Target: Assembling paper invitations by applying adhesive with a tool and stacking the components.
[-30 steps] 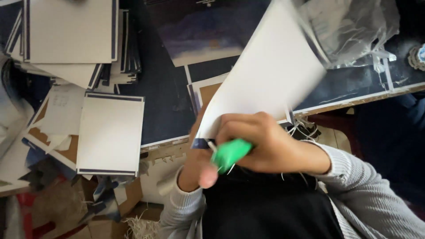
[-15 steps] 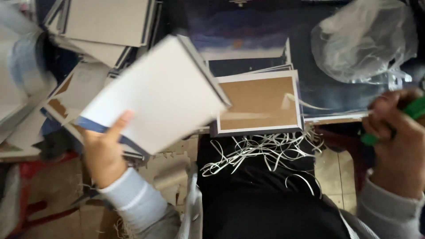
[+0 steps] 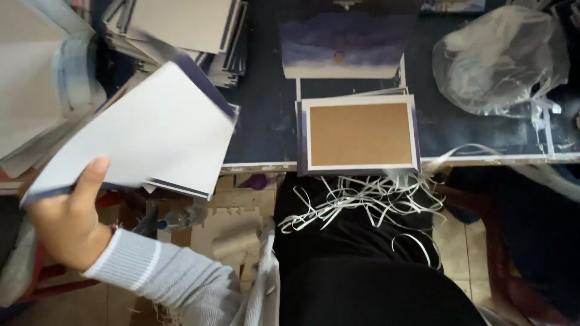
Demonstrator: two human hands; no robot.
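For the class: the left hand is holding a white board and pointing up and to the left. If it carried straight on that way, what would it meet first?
Probably the loose heap of white sheets at the left edge. The left hand carries the white board toward it, though depth is unclear.

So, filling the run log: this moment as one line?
left hand: holds white board | right hand: out of view | framed brown panel: on table edge

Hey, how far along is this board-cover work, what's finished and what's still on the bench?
Done, by the look of it: stacks of white-faced dark-edged boards piled at the upper left. In hand: the left hand holds one white dark-edged board over that side; the right hand is out of view. Left: a brown-centred, white-bordered board on the dark bench, with white paper trimmings below.
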